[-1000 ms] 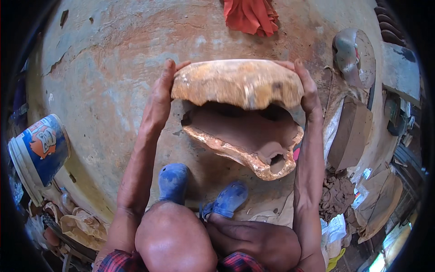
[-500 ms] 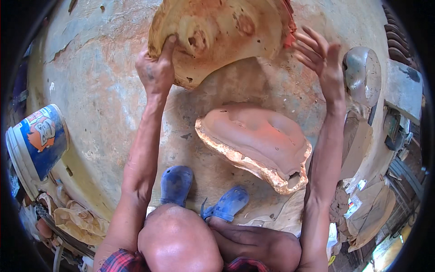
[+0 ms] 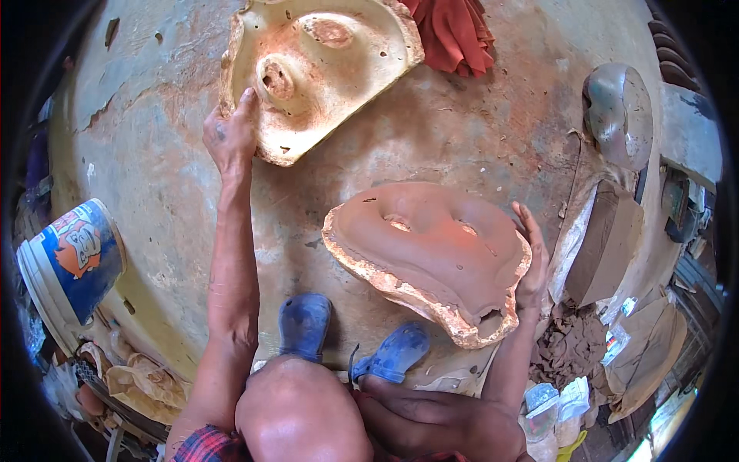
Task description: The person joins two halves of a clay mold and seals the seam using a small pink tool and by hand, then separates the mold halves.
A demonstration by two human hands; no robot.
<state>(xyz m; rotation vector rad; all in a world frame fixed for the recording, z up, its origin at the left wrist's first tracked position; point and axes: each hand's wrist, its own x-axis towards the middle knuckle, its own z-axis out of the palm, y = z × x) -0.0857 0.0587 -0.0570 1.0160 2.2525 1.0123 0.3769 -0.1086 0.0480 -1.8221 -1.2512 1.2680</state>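
Observation:
My left hand (image 3: 231,135) grips the near left edge of a cream plaster mold (image 3: 339,92), thumb on top and fingers under the rim. The mold has two raised round bumps with reddish-brown stains. Nearer to me on the floor lies a second plaster mold (image 3: 400,289), its inside covered with smooth brown clay (image 3: 431,223) that has two hollows and a notch at the near right end. My right hand (image 3: 533,258) is at this mold's right rim, fingers stretched along the edge; part of the palm is hidden behind it.
A red cloth (image 3: 454,35) lies beyond the cream mold. A blue-and-white bucket (image 3: 73,266) stands at left. On the right are a shiny rounded object (image 3: 618,115), a brown clay slab (image 3: 604,246) and a heap of clay (image 3: 568,343). My blue clogs (image 3: 305,323) are below.
The cream mold has moved left and turned, in my left hand's grip, uncovering the red cloth. My right hand has come down from the far side to the clay-covered mold's right rim.

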